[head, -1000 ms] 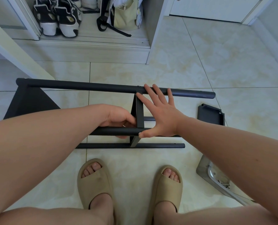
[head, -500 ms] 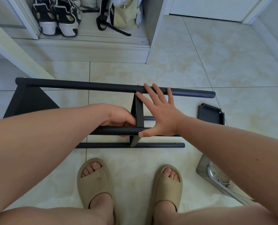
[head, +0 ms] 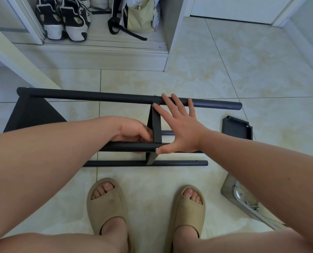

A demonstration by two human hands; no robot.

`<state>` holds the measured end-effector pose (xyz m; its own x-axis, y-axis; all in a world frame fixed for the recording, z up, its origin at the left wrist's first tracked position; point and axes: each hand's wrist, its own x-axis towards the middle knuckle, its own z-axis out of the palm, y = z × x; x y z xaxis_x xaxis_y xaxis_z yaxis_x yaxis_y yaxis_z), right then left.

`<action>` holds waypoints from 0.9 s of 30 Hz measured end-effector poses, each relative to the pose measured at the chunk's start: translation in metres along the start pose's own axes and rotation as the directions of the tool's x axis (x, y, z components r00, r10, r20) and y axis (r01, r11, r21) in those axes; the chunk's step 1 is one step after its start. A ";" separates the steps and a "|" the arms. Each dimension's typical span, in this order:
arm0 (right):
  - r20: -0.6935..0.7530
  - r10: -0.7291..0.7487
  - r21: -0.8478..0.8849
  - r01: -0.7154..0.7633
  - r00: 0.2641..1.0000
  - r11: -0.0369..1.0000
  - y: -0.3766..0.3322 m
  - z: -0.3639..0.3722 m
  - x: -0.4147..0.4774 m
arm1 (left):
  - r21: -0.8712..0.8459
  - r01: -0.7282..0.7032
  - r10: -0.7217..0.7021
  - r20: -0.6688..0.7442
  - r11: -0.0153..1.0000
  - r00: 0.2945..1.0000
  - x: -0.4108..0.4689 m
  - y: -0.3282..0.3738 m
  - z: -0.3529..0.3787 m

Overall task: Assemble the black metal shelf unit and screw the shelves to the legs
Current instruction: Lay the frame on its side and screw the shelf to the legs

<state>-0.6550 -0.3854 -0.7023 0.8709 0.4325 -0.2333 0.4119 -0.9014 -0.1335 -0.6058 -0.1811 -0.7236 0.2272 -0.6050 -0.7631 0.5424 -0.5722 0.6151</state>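
The left hand (head: pixel 133 132) is curled round the near upper leg (head: pixel 126 147), directly left of the middle shelf (head: pixel 156 125); whether anything else is held in it cannot be told. The right hand (head: pixel 181 130) is fully spread and laid flat against the right face of that shelf. Its fingertips (head: pixel 172 101) reach the far leg (head: pixel 216 105), and its thumb (head: pixel 161 150) is pressed on the near upper leg. Nothing is gripped by it.

The shelf unit (head: pixel 79 94) lies on its side at the middle of the tiled floor (head: pixel 261 79). Four legs are counted: the two above, a floor leg (head: pixel 179 163) nearest the feet, and a fourth leg (head: pixel 167 132) of which only a short stub is seen. Three shelves are counted: the middle shelf, seen edge-on; an end shelf (head: pixel 31 115) at the left ends of the legs; and a loose shelf (head: pixel 237 129) lying flat beyond the right ends, apart from them.

Two sandals (head: pixel 104 205) (head: pixel 188 207) are worn, with bare tile between them and the floor leg. One metal tray (head: pixel 228 190) holding screws (head: pixel 253 207) sits toward the floor's near right, partly hidden by the right forearm. Tile runs onward from the far leg to the far right corner. At the far left edge, two sneakers (head: pixel 51 19) (head: pixel 75 21) and one bag (head: pixel 141 17) are stored on a raised ledge.
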 end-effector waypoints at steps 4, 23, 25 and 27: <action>0.004 -0.002 -0.001 0.002 1.000 1.000 -0.001 0.000 -0.001 | 0.026 0.103 -0.102 -0.020 0.994 0.995 0.002 -0.001 0.001; 0.018 -0.001 0.001 0.001 1.000 1.000 -0.001 -0.002 -0.001 | 0.073 -0.071 0.073 -0.032 0.995 0.997 0.003 -0.002 0.000; 0.019 -0.001 0.003 0.001 1.000 1.000 -0.002 -0.002 -0.001 | 0.071 -0.072 0.075 -0.038 0.995 0.996 0.003 -0.002 -0.001; 0.020 -0.002 0.003 0.002 1.000 1.000 -0.002 -0.002 -0.002 | 0.066 -0.067 0.069 -0.032 0.996 0.997 0.004 -0.003 -0.002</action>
<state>-0.6566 -0.3847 -0.6998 0.8647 0.4345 -0.2521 0.4125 -0.9006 -0.1371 -0.6051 -0.1809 -0.7286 0.2899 -0.6251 -0.7247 0.4711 -0.5660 0.6766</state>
